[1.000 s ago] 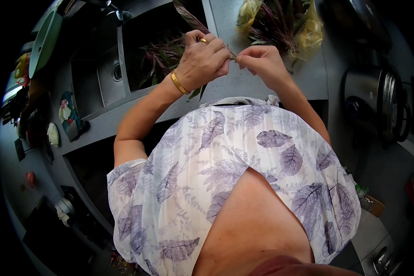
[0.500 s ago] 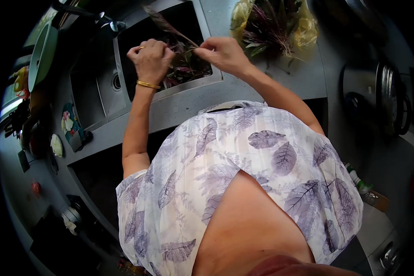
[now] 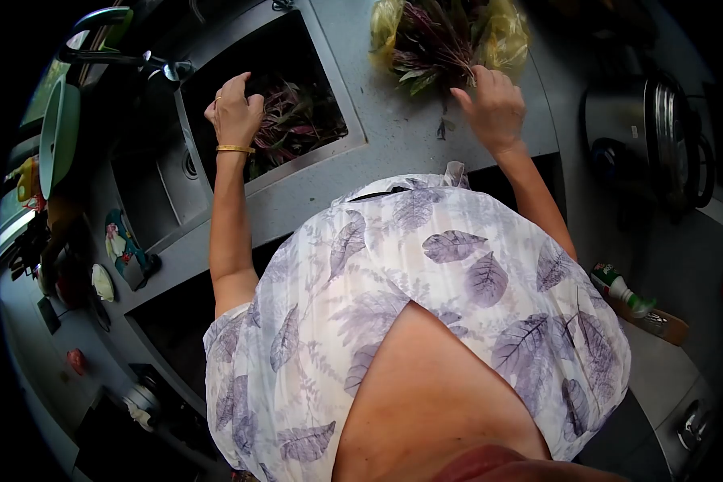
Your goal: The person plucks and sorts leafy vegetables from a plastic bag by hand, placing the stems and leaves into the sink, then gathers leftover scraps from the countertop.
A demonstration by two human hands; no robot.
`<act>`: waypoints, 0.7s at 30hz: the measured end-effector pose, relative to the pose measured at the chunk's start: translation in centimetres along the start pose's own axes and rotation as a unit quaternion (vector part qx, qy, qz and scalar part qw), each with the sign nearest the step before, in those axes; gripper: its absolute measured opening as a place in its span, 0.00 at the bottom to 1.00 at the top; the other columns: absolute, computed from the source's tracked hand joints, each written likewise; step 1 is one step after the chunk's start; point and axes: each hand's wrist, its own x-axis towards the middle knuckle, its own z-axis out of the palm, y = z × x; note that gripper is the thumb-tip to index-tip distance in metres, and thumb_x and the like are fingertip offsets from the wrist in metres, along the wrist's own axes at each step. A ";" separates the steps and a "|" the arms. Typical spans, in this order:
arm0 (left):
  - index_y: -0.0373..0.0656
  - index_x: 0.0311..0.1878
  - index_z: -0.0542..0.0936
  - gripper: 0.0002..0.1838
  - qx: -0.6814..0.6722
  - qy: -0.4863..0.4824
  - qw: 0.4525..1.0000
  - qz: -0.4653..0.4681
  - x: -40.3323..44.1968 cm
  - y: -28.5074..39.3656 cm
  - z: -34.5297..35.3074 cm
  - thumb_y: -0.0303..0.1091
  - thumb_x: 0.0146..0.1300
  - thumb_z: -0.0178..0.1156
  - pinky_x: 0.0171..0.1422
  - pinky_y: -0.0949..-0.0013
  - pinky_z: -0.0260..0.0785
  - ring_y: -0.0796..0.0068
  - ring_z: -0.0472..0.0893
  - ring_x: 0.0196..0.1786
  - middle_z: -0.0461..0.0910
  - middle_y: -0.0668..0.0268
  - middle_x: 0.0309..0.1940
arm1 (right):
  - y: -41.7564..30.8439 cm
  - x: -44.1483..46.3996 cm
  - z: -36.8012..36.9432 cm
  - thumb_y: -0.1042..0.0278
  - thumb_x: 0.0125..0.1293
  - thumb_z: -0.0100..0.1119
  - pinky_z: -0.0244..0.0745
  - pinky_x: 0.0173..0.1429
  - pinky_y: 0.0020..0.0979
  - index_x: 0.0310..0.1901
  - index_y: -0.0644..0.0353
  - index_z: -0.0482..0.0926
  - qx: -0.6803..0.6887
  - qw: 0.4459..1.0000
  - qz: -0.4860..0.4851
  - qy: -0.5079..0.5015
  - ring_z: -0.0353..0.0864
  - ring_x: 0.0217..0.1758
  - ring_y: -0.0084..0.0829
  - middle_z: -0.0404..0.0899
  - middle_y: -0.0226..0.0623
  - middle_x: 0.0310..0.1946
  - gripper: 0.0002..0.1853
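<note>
My left hand (image 3: 237, 116) hangs over the sink basin's left side, fingers loosely bent and thumb apart, with nothing visible in it. It wears a ring and a gold bangle (image 3: 235, 149). Below and beside it, purple-green leafy stems (image 3: 293, 120) lie in the dark basin. On the counter to the right, a bunch of leafy greens (image 3: 438, 44) with reddish-purple leaves sits in an open yellow plastic bag (image 3: 508, 40). My right hand (image 3: 494, 108) is at the stem ends of this bunch, thumb and fingers apart; its fingertips appear to touch the stems.
A second steel basin (image 3: 157, 189) with a drain adjoins on the left, under a faucet (image 3: 169, 68). A green basin (image 3: 60, 140) leans near the window. A steel cooker (image 3: 659, 145) stands at far right. The grey counter (image 3: 394, 140) borders the sink.
My right hand has moved right from the sink to the bagged bunch. The stem held between my hands is no longer in them. My left hand stays over the basin.
</note>
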 end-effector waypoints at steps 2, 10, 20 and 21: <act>0.46 0.42 0.82 0.14 -0.041 -0.020 0.999 0.022 0.7 1.2 -0.2 0.35 0.53 0.55 0.57 0.59 0.58 0.67 0.76 0.52 0.80 0.67 0.46 | 0.7 -0.4 0.1 0.62 0.49 0.68 0.67 0.32 0.34 0.35 0.56 0.77 -0.002 1.000 0.003 -0.013 0.77 0.29 0.34 0.76 0.32 0.25 0.13; 0.44 0.42 0.83 0.10 -0.139 0.056 0.976 0.156 2.5 8.9 -2.9 0.32 0.55 0.63 0.53 0.67 0.65 0.68 0.80 0.45 0.83 0.66 0.40 | 1.9 1.0 -0.7 0.68 0.53 0.66 0.68 0.29 0.30 0.28 0.57 0.80 0.062 0.986 0.037 0.150 0.77 0.25 0.32 0.77 0.32 0.21 0.05; 0.49 0.36 0.84 0.09 -0.210 0.130 0.921 0.300 1.6 16.8 -5.2 0.31 0.50 0.69 0.54 0.64 0.59 0.76 0.80 0.42 0.83 0.72 0.35 | -2.9 3.3 -3.2 0.69 0.63 0.62 0.62 0.26 0.17 0.30 0.64 0.81 0.556 0.763 0.328 0.040 0.70 0.23 0.15 0.77 0.25 0.22 0.08; 0.49 0.36 0.84 0.09 -0.205 0.125 0.924 0.298 1.5 16.8 -4.9 0.31 0.50 0.69 0.54 0.64 0.59 0.77 0.80 0.41 0.82 0.72 0.35 | -3.3 3.4 -3.2 0.69 0.62 0.62 0.62 0.26 0.16 0.30 0.64 0.81 0.604 0.716 0.350 0.025 0.69 0.22 0.15 0.77 0.26 0.22 0.07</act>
